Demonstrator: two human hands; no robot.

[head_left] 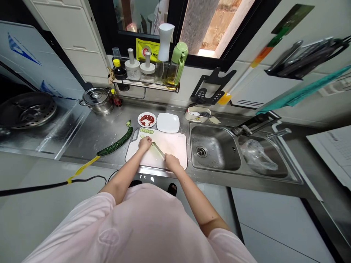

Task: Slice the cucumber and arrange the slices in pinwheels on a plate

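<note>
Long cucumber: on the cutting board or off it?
Off it: the dark green cucumber lies on the steel counter, to the left of the white cutting board.

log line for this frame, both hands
left hand: fingers down on white cutting board | right hand: gripping kitchen knife | nearby: cucumber slices

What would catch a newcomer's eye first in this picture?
Your eye would likely go to the two hands at the middle of the steel counter: the left hand holds a piece of cucumber on a white cutting board, and the right hand grips a kitchen knife. Left of the board lies a long dark-green cucumber, and behind it sits a plate of chopped red chili. A stainless steel sink sits to the right.
</note>
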